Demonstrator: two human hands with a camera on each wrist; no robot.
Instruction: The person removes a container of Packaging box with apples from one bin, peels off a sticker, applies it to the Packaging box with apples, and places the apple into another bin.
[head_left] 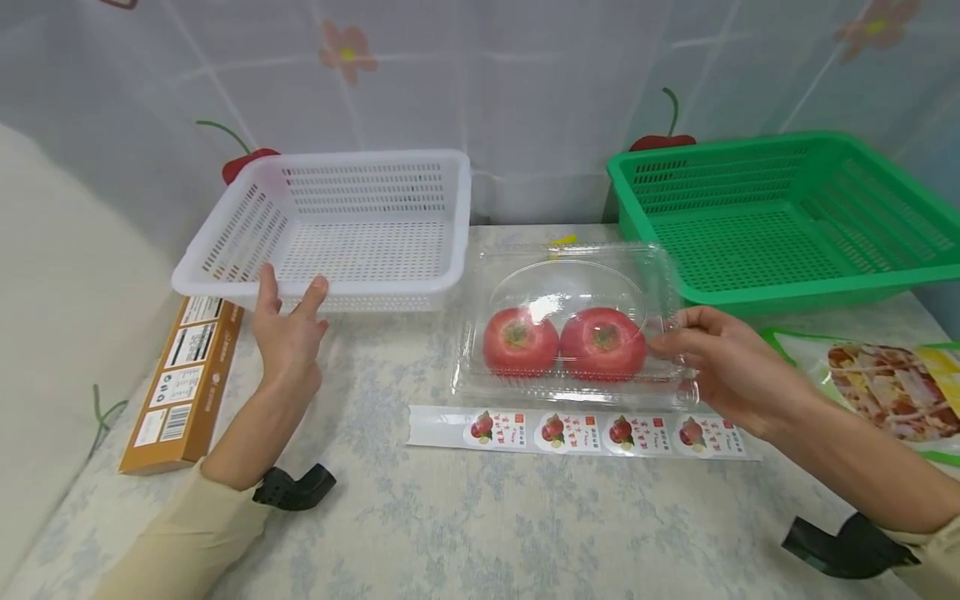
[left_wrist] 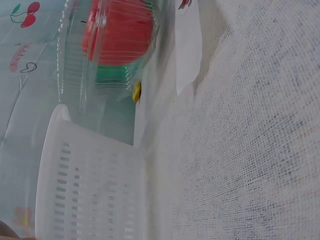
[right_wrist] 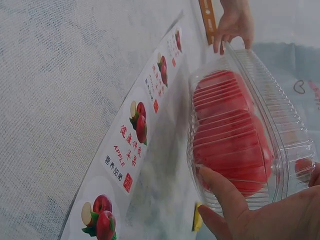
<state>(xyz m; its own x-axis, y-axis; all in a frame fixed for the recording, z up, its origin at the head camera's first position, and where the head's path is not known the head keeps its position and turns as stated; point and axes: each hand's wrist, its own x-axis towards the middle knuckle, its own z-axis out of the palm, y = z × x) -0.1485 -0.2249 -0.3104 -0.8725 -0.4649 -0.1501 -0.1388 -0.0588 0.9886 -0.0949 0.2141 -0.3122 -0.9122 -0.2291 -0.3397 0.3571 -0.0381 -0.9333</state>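
A clear plastic clamshell box with two red apples inside is gripped at its right end by my right hand. In the right wrist view, the thumb lies along the side of the box, which is raised over the table. My left hand is at the front rim of a white plastic basket, with thumb and forefinger spread apart and their tips overlapping the rim in the head view. Beneath the box's front edge lies a strip of round apple stickers.
A green plastic basket stands at the back right. In front of it lies a food bag with a green border. A brown carton lies at the left. Behind everything hangs a flowered curtain. A small yellow thing shows behind the box.
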